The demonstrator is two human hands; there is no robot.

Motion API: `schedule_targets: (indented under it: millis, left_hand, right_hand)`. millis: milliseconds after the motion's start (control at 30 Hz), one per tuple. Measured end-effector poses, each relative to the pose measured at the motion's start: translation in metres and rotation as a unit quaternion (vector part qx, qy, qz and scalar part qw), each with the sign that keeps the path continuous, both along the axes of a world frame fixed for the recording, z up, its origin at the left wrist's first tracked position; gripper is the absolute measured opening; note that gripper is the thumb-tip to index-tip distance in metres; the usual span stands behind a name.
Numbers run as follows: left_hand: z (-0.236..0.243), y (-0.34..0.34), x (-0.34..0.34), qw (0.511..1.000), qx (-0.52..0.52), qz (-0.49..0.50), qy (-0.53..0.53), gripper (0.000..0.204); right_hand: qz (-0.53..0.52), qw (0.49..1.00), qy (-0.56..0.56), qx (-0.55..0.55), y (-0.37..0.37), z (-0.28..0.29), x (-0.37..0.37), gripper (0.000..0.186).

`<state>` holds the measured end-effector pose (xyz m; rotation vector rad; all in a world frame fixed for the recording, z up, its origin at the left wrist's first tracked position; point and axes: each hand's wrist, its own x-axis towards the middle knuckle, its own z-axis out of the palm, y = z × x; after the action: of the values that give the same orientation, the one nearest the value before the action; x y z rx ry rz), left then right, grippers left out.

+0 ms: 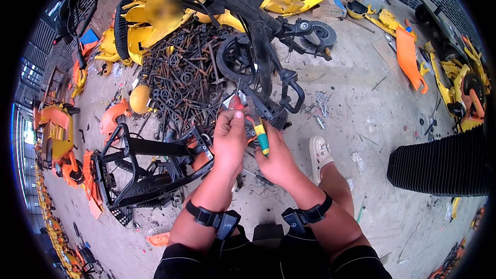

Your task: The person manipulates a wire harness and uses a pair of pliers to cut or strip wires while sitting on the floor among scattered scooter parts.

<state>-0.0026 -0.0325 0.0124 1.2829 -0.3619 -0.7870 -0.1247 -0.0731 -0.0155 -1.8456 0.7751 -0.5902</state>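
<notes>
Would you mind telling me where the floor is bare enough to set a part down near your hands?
Bare concrete lies right of the sandalled foot, up to the black ribbed roll, with only small scraps. Another patch lies lower left, below the black frame. Ahead of both hands, the pile of rusty parts and the black wheeled frame crowd the floor.

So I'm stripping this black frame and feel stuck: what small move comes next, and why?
Probably steady the red-tipped part with your left hand and seat the screwdriver, held in your right hand, on the black frame, since both hands already meet there.
</notes>
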Motion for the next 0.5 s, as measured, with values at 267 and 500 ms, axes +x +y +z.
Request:
schedule_targets:
  millis: [267, 500]
  left_hand:
    - [0.0044, 0.0018, -0.0035, 1.0, -0.004, 0.005, 0.024, 0.02]
    - [-0.0009, 0.0049, -0.0008, 1.0, -0.002, 0.002, 0.024, 0.022]
  right_hand:
    - [-0.003, 1.0, 0.0, 0.003, 0.002, -0.0022, 0.0005, 0.064]
    - [-0.01, 1.0, 0.025, 0.004, 0.0007, -0.0024, 0.0023, 0.058]
